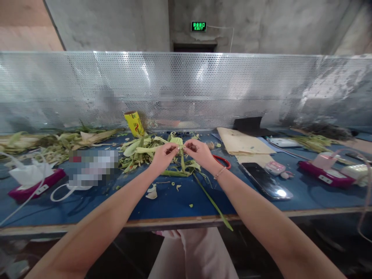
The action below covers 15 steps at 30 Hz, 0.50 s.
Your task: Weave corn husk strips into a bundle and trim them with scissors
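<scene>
My left hand [165, 155] and my right hand [200, 154] meet over the blue table, fingertips nearly touching. Both are closed in a pinch on a pale green corn husk [176, 142], its upper part fanning out beyond the fingers and narrow strips hanging below. A heap of husks [138, 153] lies just left of and behind the left hand. One long green strip [213, 203] runs from under the hands past the table's front edge. Close to the right wrist is a red ring-shaped thing [226, 162], partly hidden by that arm.
A perforated metal screen [186, 89] closes off the table's back. Near it stands a yellow tube [135, 124]. On the right are brown paper [244, 141], a phone [264, 180], a pink case [275, 167] and a magenta power strip [327, 174]; another power strip [55, 182] with cables sits left.
</scene>
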Motion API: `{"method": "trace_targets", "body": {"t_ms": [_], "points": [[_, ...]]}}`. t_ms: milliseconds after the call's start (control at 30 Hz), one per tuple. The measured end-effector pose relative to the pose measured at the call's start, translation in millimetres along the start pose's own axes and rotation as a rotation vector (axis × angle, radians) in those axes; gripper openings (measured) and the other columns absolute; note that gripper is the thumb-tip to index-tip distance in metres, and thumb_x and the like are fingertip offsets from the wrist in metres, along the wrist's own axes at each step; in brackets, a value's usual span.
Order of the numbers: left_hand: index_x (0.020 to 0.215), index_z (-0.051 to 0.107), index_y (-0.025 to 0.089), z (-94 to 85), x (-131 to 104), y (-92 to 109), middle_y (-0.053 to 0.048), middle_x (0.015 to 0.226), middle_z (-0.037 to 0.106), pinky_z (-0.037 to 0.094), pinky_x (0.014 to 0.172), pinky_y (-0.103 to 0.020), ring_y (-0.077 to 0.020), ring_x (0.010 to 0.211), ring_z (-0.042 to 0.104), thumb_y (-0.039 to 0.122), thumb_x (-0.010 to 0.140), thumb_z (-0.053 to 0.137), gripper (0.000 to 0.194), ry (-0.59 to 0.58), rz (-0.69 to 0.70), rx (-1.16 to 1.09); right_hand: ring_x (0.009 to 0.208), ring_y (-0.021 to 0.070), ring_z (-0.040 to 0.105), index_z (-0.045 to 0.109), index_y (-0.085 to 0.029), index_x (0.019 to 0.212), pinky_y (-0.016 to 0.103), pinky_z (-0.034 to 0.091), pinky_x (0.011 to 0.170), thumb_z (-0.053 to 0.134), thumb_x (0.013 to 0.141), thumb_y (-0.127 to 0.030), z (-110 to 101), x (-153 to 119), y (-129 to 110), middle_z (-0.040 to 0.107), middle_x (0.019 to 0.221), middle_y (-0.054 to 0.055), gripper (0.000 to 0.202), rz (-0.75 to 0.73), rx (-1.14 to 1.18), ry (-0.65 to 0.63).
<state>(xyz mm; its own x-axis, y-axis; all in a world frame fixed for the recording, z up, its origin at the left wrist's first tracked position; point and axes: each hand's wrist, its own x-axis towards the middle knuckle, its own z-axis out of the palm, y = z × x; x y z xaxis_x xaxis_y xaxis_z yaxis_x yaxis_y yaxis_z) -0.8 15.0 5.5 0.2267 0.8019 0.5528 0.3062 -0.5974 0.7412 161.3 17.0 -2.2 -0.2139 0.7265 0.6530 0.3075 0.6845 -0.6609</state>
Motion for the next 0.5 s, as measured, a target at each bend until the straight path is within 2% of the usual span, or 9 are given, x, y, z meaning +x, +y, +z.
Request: {"method": "trace_targets", "body": {"t_ms": [100, 200, 333, 500], "points": [[0.076, 0.058, 0.016, 3.4, -1.6, 2.4, 0.001, 0.057, 0.056, 0.044, 0.058, -0.024, -0.0114, 0.055, 0.053, 0.030, 0.070, 0.054, 0.015, -0.022, -0.045, -0.161, 0.057, 0.0096, 0.048, 0.053, -0.018, 0.077, 0.022, 0.041, 0.055, 0.051, 0.073, -0.028, 0.0, -0.1, -1.8, 0.053, 0.064, -0.001, 0.011, -0.012, -0.007, 0.005], [0.076, 0.056, 0.016, 6.0, -2.5, 3.7, 0.002, 0.055, 0.055, 0.045, 0.058, -0.025, -0.0106, 0.054, 0.052, 0.030, 0.069, 0.056, 0.016, -0.004, -0.073, -0.222, 0.056, 0.0094, 0.048, 0.053, -0.018, 0.076, 0.022, 0.040, 0.055, 0.050, 0.073, -0.028, 0.2, -0.2, -0.7, 0.052, 0.064, -0.002, 0.011, -0.019, -0.012, 0.007], [0.076, 0.055, 0.017, 5.7, -2.0, 1.9, 0.002, 0.058, 0.057, 0.046, 0.060, -0.025, -0.0103, 0.055, 0.054, 0.030, 0.069, 0.057, 0.015, 0.044, -0.065, -0.219, 0.058, 0.0097, 0.049, 0.054, -0.018, 0.077, 0.023, 0.041, 0.057, 0.051, 0.073, -0.029, 0.8, 0.3, 2.9, 0.054, 0.065, -0.001, 0.012, -0.014, -0.019, 0.007], [0.073, 0.055, 0.017, 2.4, -0.7, -1.3, 0.002, 0.057, 0.057, 0.043, 0.058, -0.024, -0.0111, 0.056, 0.055, 0.028, 0.069, 0.057, 0.012, 0.061, -0.044, -0.160, 0.067, 0.0115, 0.055, 0.056, -0.018, 0.081, 0.026, 0.045, 0.064, 0.053, 0.072, -0.031, 2.4, 0.6, 4.1, 0.059, 0.073, 0.001, 0.015, -0.002, 0.084, -0.002]]}}
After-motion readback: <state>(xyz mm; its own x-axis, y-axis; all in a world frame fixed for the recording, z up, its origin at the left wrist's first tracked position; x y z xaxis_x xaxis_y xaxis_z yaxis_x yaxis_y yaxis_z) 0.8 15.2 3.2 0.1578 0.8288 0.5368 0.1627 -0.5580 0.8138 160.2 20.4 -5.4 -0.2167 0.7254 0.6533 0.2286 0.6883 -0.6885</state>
